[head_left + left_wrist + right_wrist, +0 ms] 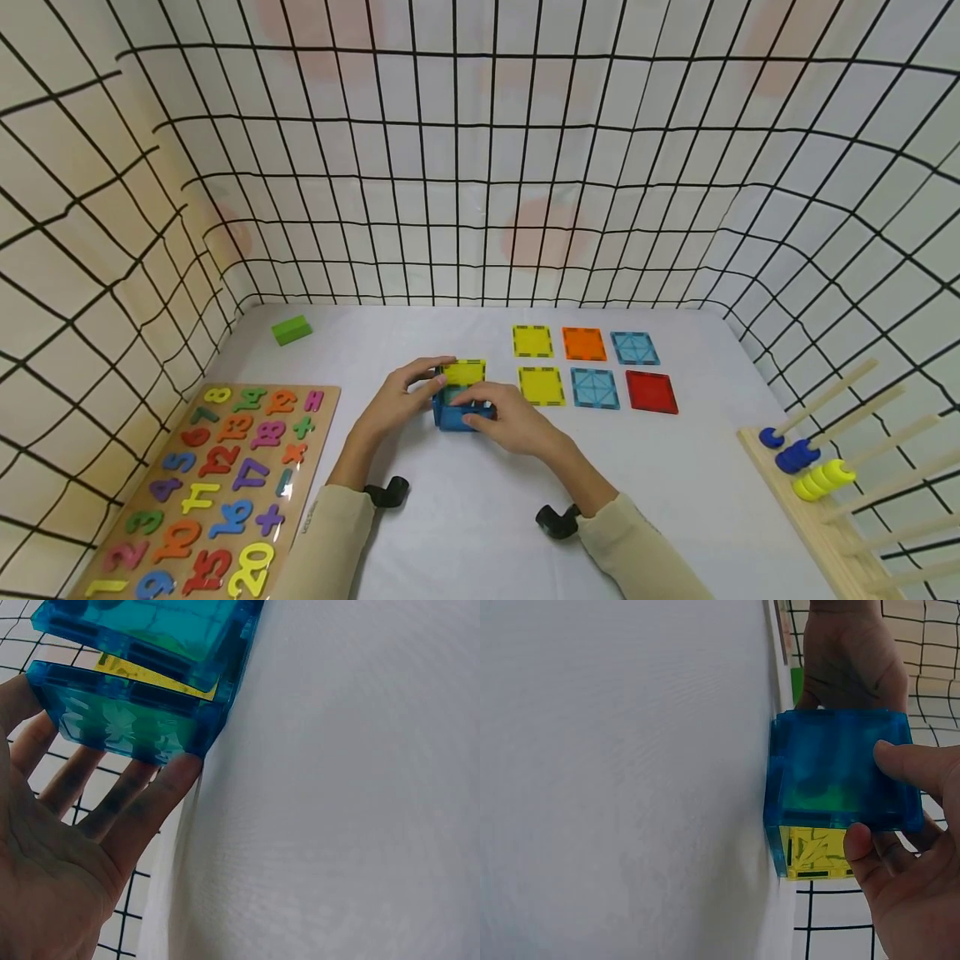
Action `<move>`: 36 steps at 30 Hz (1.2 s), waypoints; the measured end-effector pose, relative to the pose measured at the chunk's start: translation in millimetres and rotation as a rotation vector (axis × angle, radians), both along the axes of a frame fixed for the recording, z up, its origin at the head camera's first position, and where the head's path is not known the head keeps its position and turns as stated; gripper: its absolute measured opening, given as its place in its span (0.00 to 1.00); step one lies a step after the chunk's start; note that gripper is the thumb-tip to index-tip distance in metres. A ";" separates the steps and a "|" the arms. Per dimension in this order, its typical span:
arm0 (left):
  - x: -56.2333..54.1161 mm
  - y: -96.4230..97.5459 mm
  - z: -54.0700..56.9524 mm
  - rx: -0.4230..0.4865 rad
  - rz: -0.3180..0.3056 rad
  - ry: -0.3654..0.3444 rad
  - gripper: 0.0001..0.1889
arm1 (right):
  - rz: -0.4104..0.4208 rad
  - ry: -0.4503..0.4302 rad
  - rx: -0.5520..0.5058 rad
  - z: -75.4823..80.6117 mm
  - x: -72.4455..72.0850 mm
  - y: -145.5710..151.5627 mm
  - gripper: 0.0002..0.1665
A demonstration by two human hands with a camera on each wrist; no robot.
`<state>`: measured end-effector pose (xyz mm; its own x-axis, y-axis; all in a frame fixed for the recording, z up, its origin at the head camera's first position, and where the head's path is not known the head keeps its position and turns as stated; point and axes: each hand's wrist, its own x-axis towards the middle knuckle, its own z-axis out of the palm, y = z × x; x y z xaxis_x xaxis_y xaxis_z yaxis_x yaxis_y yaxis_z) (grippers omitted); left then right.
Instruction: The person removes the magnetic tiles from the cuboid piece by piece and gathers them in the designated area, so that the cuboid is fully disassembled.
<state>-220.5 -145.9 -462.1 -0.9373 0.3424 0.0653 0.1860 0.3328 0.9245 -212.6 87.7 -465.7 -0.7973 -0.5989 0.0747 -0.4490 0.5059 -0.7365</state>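
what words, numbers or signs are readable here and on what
"1" to "20": wooden number puzzle board
"+": purple sign, same board
"x": orange sign, same board
"-": teal sign, same board
Green sign, pink sign, same board: too small to be sure
Marks by the left sleeve: too small to read
Blue-and-yellow tile box: none readable

Forearms (334,521) slant inward from the frame's bottom; left grip (396,403) has outstretched fingers, right grip (517,423) bent ones.
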 end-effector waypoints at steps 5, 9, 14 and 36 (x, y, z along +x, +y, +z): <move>0.4 -0.1 1.7 -0.007 -0.004 -0.018 0.22 | -0.025 0.008 -0.014 -1.1 1.0 6.3 0.16; -9.0 -3.4 -14.9 -0.009 -0.005 -0.018 0.21 | -0.062 0.010 -0.002 -1.5 1.5 11.5 0.16; -15.8 -8.0 -29.8 -0.059 -0.020 0.023 0.25 | -0.115 0.000 -0.002 -1.4 2.7 19.1 0.15; -17.4 -20.6 -24.6 -0.059 -0.056 0.086 0.42 | -0.260 -0.062 -0.141 0.5 13.3 74.2 0.29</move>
